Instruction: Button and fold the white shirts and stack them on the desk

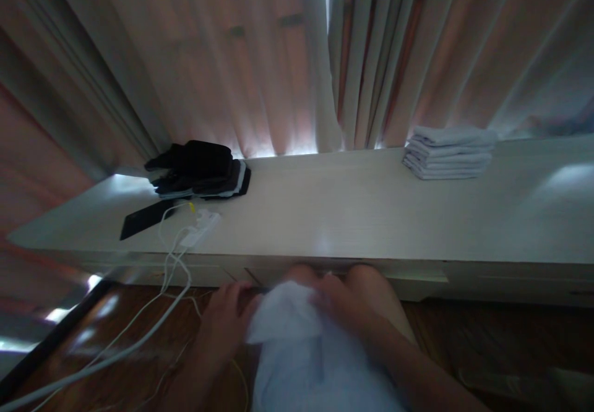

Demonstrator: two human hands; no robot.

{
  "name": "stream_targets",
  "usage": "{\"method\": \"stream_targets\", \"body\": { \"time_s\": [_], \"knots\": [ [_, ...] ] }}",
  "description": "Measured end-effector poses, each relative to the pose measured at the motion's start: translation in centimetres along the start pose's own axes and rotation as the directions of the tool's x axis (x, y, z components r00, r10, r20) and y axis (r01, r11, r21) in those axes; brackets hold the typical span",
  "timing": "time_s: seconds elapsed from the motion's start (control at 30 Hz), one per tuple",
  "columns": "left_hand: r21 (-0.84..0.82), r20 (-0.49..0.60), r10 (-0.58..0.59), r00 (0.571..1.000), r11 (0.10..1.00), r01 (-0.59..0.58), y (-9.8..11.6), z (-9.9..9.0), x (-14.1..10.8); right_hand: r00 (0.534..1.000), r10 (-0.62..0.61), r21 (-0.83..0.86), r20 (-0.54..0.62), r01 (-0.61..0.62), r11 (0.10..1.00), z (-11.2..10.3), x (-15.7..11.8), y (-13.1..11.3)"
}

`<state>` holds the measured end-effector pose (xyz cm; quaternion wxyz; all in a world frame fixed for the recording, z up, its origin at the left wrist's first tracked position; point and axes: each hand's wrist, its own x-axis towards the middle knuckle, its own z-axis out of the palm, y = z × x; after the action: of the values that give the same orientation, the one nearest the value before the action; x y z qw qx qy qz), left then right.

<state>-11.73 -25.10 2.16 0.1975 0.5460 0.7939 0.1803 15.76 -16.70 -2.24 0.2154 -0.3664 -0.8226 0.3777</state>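
Observation:
A white cloth [292, 313], its kind not clear from its shape, lies bunched over my lap, with a paler blue-white part spreading below it. At its left edge is my left hand [227, 313]. Its fingers and thumb are apart with a dark gap between them, and the thumb side is close against the cloth; motion blurs the contact. My right hand [341, 304] is closed on the upper right side of the cloth, its fingertips partly hidden and smeared. My knees [366, 279] show just beyond the cloth.
Ahead runs a long white counter [320, 208] with drawers below. On it are a stack of folded dark clothes [199, 167], a flat black object [146, 219], a white power strip [200, 227] with trailing cables [185, 288], and folded white cloths [450, 152]. Curtains [260, 59] hang behind.

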Motion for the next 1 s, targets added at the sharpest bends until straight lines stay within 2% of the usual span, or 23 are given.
{"method": "stream_targets", "body": {
  "time_s": [0.07,0.23,0.3,0.37,0.43,0.5,0.6,0.67,0.73,0.83,0.93,1.0],
  "knots": [
    [0.090,-0.008,0.082,0.997,0.993,-0.081,1.4,1.1,0.3,0.999,-0.048,0.015,0.013,0.048,0.999,-0.1,0.1,-0.7],
    [0.096,0.239,0.163,0.957,0.977,-0.190,3.0,2.5,1.2,1.000,-0.017,-0.049,-0.012,0.016,0.999,-1.3,-0.2,-1.9],
    [0.066,0.247,0.210,0.946,0.970,-0.233,3.1,2.3,1.6,0.999,0.005,-0.077,-0.054,-0.009,0.997,-2.2,-0.4,-2.6],
    [0.007,0.205,0.281,0.937,0.957,-0.289,3.2,1.7,1.8,0.996,0.017,-0.100,-0.086,-0.026,0.995,-3.4,-0.6,-3.2],
    [-0.025,0.169,0.321,0.932,0.947,-0.322,3.6,0.5,2.0,0.993,0.032,-0.139,-0.111,-0.047,0.989,-4.8,-0.5,-3.6],
    [0.020,0.167,0.343,0.924,0.936,-0.351,4.2,-1.4,2.2,0.993,0.038,-0.203,-0.108,-0.059,0.977,-6.3,-0.2,-3.7],
    [0.157,0.183,0.423,0.887,0.878,-0.452,5.7,-4.9,2.4,0.999,0.020,-0.327,-0.035,-0.030,0.944,-8.3,0.5,-3.9],
    [0.239,0.153,0.489,0.859,0.825,-0.512,7.0,-7.1,2.4,0.999,-0.015,-0.375,0.034,0.027,0.927,-9.2,0.8,-4.0],
    [0.313,0.094,0.538,0.837,0.783,-0.538,8.2,-8.8,2.3,0.997,-0.027,-0.384,0.068,0.051,0.922,-9.4,1.0,-4.0],
    [0.376,0.027,0.592,0.805,0.741,-0.557,9.5,-10.6,2.2,0.998,0.044,-0.389,0.052,-0.021,0.921,-8.7,1.0,-3.0],
    [0.388,-0.012,0.627,0.779,0.720,-0.575,9.5,-11.8,2.2,0.992,0.122,-0.386,-0.009,-0.116,0.915,-8.0,0.9,-1.3],
    [0.395,-0.035,0.634,0.772,0.718,-0.572,9.0,-12.5,2.5,0.990,0.128,-0.353,-0.058,-0.140,0.925,-8.1,0.7,-0.3]
  ]
}}
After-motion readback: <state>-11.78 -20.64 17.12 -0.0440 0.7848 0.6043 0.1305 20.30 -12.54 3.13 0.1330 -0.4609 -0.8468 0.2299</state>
